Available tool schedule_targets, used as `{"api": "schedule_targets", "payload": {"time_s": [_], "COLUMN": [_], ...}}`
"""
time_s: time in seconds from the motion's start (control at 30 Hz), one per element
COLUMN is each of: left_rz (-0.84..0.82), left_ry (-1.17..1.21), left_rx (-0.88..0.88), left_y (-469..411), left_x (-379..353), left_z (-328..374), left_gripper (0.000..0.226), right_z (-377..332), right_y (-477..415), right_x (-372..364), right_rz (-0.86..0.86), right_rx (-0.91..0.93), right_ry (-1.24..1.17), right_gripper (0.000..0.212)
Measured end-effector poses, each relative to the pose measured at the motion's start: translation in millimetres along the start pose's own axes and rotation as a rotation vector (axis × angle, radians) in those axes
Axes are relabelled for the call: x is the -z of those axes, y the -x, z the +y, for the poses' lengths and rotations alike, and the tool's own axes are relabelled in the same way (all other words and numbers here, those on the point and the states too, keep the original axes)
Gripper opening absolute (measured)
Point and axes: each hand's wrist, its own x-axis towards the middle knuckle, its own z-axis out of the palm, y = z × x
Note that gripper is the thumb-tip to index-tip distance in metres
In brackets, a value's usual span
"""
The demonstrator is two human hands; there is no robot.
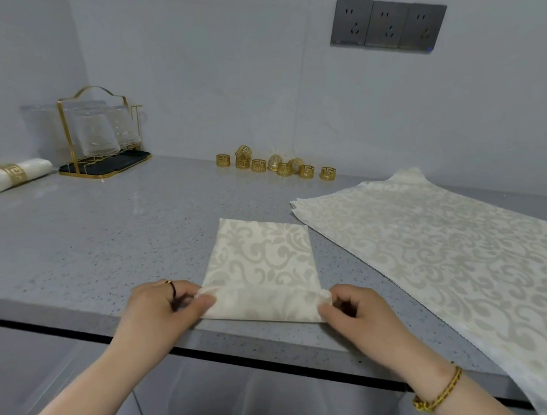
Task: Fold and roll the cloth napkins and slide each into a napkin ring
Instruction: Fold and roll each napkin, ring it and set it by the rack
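Near the counter edge, left hand and right hand pinched the napkin's rolled near end.

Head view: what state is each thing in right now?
Folded napkin: flat, near edge being rolled.
Left hand: pinching the roll's left end.
Right hand: pinching its right end.
Napkin stack: unfolded, flat.
Loose rings: empty.
Finished napkin: rolled, ringed.
Glasses: inverted on rack.
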Motion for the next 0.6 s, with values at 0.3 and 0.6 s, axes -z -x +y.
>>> {"api": "schedule_targets", "payload": {"time_s": [0.3,0.6], "left_rz": [-0.039,-0.017], "left_ry": [-0.389,-0.427], "left_rx": [-0.001,-0.48], "left_y": [-10.7,-20.9], "left_x": [1.0,-2.8], "left_z": [23.2,9.7], "left_gripper": [0.034,0.021], "right_z": [-14.2,-5.1], "right_y": [-10.1,-16.9], "right_x": [-12.5,-14.4], "right_rz": [0.07,0.215], "right_rx": [-0.051,0.168], "right_ry": [0.392,0.477], "right_gripper": [0.028,0.023]}}
